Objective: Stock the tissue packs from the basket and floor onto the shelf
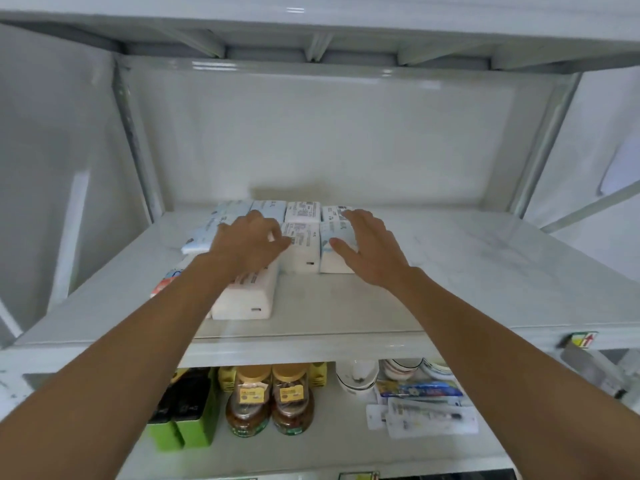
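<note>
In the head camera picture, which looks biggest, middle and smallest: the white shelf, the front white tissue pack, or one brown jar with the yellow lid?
1. White metal shelf, by far the largest.
2. Front white plastic-wrapped tissue pack.
3. Brown glass jar with yellow lid.
The pack and jar look close in size; different distances make that order unsure.

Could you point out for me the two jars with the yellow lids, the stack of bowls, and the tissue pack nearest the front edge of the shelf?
jars (270,400): head view, on the left jar's label.
bowls (356,377): head view, on the front bowl's rim.
front tissue pack (247,299): head view, on its white top face.
</note>
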`<state>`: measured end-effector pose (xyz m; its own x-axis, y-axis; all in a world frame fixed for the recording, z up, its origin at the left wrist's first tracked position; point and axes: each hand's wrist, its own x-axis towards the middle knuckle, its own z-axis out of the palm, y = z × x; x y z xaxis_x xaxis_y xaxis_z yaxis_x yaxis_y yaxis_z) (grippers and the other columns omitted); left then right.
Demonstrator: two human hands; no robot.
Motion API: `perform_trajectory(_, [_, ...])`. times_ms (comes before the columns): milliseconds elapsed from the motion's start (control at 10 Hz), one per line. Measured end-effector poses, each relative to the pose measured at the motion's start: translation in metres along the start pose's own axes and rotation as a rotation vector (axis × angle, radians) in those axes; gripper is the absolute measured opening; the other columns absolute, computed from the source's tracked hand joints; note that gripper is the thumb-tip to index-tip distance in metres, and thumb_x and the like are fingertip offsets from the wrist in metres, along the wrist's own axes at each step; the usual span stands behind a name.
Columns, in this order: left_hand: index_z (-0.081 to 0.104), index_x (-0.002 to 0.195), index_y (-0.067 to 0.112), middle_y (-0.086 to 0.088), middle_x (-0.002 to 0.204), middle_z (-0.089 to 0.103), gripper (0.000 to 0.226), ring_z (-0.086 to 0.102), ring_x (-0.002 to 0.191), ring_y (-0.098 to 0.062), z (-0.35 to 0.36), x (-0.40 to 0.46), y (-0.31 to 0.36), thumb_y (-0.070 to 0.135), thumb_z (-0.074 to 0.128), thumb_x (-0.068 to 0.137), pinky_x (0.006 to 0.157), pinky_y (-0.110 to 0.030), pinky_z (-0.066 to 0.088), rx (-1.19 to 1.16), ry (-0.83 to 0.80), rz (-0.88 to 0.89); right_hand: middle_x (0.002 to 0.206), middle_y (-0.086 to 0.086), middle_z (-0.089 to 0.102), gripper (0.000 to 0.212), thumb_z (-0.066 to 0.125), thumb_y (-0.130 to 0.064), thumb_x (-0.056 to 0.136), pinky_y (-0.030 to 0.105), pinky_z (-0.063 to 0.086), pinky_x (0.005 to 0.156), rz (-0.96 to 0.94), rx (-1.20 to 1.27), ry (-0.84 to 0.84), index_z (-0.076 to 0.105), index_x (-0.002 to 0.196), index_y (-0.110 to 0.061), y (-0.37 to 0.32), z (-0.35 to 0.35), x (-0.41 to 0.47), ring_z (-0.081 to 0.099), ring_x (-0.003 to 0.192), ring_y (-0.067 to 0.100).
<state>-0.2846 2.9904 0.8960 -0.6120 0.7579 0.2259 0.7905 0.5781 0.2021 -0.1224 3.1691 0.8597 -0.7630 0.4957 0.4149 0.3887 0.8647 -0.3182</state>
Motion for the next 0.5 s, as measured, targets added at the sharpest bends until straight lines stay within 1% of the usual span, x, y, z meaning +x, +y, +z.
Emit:
perform_trajectory(100, [0.048,0.148,0.037,-0.003,0.158,0.044,0.059,0.044,0.143,-0.029,0.007,0.011,0.008,0.068,0.036,0.098,0.117,-0.052,0.028,0.155,-0.127,0.042,0.165,0.003,0.034,0.066,0.043,-0.061,0.101,0.045,0.030,0.119,-0.015,-0.215,-0.234,0.041,0.155,-0.022,-0.007,-0.010,0.004,0.035,0.148,0.029])
perform_trajectory(200, [0.035,0.157,0.039,-0.004,0.166,0.034,0.068,0.033,0.151,-0.031,0.014,0.014,0.013,0.073,0.027,0.098,0.122,-0.055,0.020,0.220,-0.259,0.018,0.165,0.006,0.034,0.073,0.039,-0.065,0.100,0.048,0.032,0.118,-0.004,-0.304,-0.311,0.034,0.158,-0.022,-0.009,-0.008,0.003,0.037,0.146,0.033])
perform_trajectory(300, [0.029,0.160,0.037,-0.005,0.169,0.027,0.072,0.027,0.155,-0.030,0.016,0.010,0.024,0.074,0.023,0.098,0.123,-0.054,0.019,0.198,-0.293,0.036,0.165,0.005,0.034,0.075,0.039,-0.067,0.099,0.048,0.030,0.119,-0.019,-0.314,-0.284,0.032,0.158,-0.022,-0.005,-0.001,-0.003,0.039,0.146,0.032])
perform_trajectory(400, [0.028,0.161,0.033,-0.004,0.169,0.028,0.073,0.027,0.155,-0.029,0.011,0.001,0.029,0.071,0.023,0.099,0.124,-0.052,0.022,0.126,-0.268,0.061,0.167,0.003,0.032,0.077,0.039,-0.068,0.097,0.050,0.024,0.123,0.010,-0.208,-0.208,0.030,0.159,-0.024,-0.006,0.001,-0.003,0.035,0.150,0.031])
perform_trajectory(500, [0.034,0.159,0.031,0.000,0.169,0.029,0.068,0.022,0.157,-0.023,0.015,-0.019,0.023,0.066,0.026,0.102,0.125,-0.049,0.019,-0.016,-0.122,0.172,0.163,0.003,0.039,0.073,0.047,-0.061,0.094,0.048,0.030,0.122,-0.023,-0.063,-0.006,0.039,0.154,-0.021,-0.006,0.004,-0.026,0.038,0.149,0.027])
